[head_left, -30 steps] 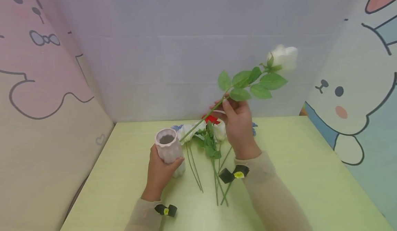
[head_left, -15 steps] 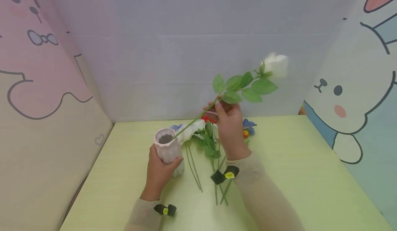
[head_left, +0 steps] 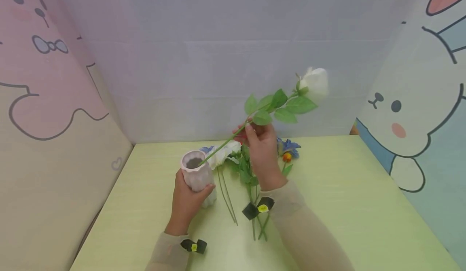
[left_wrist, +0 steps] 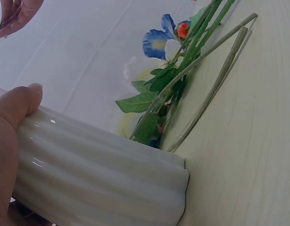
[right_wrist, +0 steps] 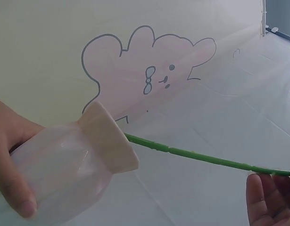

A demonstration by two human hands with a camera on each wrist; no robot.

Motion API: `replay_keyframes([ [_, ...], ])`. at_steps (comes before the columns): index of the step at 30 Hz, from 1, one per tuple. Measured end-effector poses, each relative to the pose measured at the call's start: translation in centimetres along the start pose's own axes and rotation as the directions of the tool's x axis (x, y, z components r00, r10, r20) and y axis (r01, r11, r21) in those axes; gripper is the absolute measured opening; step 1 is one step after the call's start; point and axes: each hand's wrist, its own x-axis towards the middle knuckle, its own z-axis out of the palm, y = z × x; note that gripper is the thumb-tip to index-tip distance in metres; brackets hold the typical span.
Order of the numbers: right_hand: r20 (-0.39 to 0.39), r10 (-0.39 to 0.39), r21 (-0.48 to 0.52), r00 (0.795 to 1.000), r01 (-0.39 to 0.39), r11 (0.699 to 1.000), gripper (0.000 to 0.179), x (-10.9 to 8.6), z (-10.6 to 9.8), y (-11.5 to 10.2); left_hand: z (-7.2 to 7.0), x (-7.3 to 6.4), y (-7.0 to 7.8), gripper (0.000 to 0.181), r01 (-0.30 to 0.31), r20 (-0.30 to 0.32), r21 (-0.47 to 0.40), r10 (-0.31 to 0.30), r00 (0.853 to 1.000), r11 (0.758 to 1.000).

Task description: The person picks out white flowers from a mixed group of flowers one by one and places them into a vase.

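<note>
My left hand (head_left: pixel 187 200) grips a pale pink, ribbed vase (head_left: pixel 199 178) around its side, the mouth facing up. In the left wrist view the base of the vase (left_wrist: pixel 116 165) meets the tabletop. A white artificial rose (head_left: pixel 314 83) on a long green stem is pinched by my right hand (head_left: pixel 263 151) just below its leaves. The stem slants down to the left, and its lower end is at the mouth of the vase. From the right wrist view, the green stem (right_wrist: pixel 196 155) runs up to the vase rim (right_wrist: pixel 109 141), where its end drops out of sight.
Several artificial flowers lie on the table behind and right of the vase: white blooms (head_left: pixel 220 155), a blue flower (head_left: pixel 289 147), an orange bud (head_left: pixel 287 157) and bare stems (head_left: pixel 227 198). A pale curtain (head_left: pixel 233 81) stands along the table's back edge.
My right hand has moved left and slightly down with the white rose, bringing the stem's lower end from beside the vase to its mouth. The left hand and vase stay nearly still.
</note>
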Motion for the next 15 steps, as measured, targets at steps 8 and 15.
replay_keyframes([
  [8, 0.028, 0.010, -0.035, 1.000, -0.009, 0.999, 0.011, -0.6, 0.2, 0.8, 0.0, 0.0, 0.1, 0.100, 0.008, 0.009, -0.016, -0.008, 1.000, 1.000],
  [15, 0.100, -0.039, -0.087, 0.994, 0.047, 0.995, 0.013, -0.9, 0.4, 1.4, 0.0, -0.1, 0.2, 0.100, 0.010, 0.016, -0.022, -0.010, 1.000, 1.000],
])
